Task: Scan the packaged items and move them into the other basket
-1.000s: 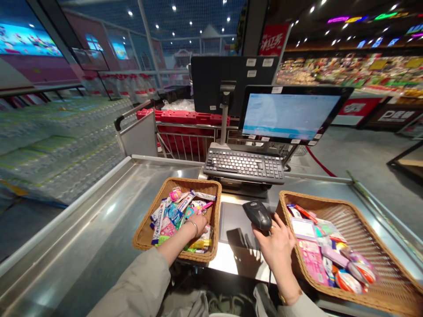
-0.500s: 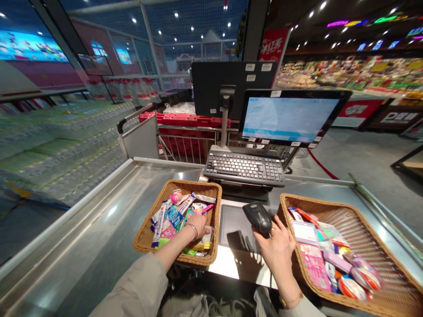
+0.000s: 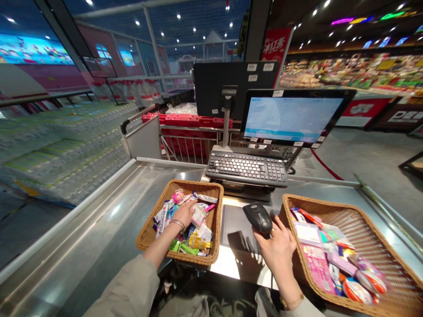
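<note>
Wore loose, pale grey-beige sleeves (image 3: 127, 286) nearest the camera. Held the right hand (image 3: 277, 244) just beside a tan, slope-sided wicker basket (image 3: 376, 246), with its fingers grasping a rounded black plastic handheld scanner (image 3: 257, 218) above a flat grey panel (image 3: 231, 225). Saw in that basket a flat pink card-backed pack (image 3: 319, 266), a white-and-orange egg-shaped capsule (image 3: 357, 290) and other small goods, gathered mostly toward its left part.

Had the left hand (image 3: 184, 214), with a thin silver bracelet (image 3: 179, 223) at the wrist, palm down in a smaller tan wicker basket (image 3: 218, 224), with its fingers spread over small bright packets. Could not fairly tell from so crowded a view whether grasping one or merely touching. Saw a square pale-pink pack (image 3: 198, 215) right by the fingers, a bright pink round sweet (image 3: 178, 196) farther back, and a yellow packet (image 3: 200, 242) nearer the front.

Found both baskets resting on a long, shiny steel table (image 3: 109, 220). Saw beyond them a black keyboard (image 3: 246, 166) with pale keys, then a black-framed lit screen (image 3: 287, 116), tilted. Made out farther off a metal-barred trolley with red plastic pieces (image 3: 188, 119), stacks of clear bottles (image 3: 59, 149) to the left, and blurred colourful food displays (image 3: 363, 72) to the right.
</note>
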Action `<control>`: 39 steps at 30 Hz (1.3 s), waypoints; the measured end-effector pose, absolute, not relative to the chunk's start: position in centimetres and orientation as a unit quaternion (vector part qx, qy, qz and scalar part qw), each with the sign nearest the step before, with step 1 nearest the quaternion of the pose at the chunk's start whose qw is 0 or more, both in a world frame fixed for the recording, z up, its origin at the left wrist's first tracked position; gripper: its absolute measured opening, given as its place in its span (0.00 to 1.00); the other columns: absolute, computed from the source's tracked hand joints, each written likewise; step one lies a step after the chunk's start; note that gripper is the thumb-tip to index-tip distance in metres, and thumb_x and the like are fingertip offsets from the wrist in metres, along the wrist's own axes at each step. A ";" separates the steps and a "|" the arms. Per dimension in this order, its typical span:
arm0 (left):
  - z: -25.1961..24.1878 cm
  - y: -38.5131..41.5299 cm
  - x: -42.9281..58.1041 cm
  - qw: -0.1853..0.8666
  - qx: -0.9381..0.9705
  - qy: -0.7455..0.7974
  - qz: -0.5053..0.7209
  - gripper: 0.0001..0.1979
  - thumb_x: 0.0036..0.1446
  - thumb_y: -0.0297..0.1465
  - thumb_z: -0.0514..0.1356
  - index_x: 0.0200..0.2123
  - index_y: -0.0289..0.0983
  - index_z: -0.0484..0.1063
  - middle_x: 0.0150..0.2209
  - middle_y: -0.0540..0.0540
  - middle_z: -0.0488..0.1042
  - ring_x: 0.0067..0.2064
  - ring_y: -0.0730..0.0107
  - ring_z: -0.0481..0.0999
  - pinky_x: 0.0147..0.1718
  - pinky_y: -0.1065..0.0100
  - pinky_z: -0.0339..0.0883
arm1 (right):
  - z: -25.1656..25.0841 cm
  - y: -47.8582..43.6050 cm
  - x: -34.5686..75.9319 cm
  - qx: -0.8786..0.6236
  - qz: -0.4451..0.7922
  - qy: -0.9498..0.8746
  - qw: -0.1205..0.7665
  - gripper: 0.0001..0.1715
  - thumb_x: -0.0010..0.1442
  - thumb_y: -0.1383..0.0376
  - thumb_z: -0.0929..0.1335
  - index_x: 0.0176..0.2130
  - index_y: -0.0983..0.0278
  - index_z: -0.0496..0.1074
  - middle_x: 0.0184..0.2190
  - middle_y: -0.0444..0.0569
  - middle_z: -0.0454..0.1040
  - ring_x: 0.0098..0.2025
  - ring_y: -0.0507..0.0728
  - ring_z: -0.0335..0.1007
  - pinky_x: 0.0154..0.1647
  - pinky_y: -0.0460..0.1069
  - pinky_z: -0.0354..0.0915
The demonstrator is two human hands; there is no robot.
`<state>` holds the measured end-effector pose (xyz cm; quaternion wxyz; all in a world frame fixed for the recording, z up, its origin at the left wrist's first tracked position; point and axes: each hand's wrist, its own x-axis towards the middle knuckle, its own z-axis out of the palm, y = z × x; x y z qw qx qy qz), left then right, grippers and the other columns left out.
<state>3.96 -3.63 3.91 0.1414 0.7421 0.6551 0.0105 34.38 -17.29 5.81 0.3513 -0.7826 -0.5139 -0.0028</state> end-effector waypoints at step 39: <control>2.2 -4.2 1.7 0.087 0.866 0.486 -0.076 0.41 0.49 0.42 0.69 0.64 0.46 0.57 0.63 0.38 0.66 0.67 0.52 0.59 0.64 0.36 0.23 | 6.2 -17.5 34.2 -0.787 0.001 -0.511 0.345 0.25 0.52 0.49 0.63 0.38 0.62 0.77 0.49 0.57 0.77 0.61 0.65 0.62 0.61 0.62 0.48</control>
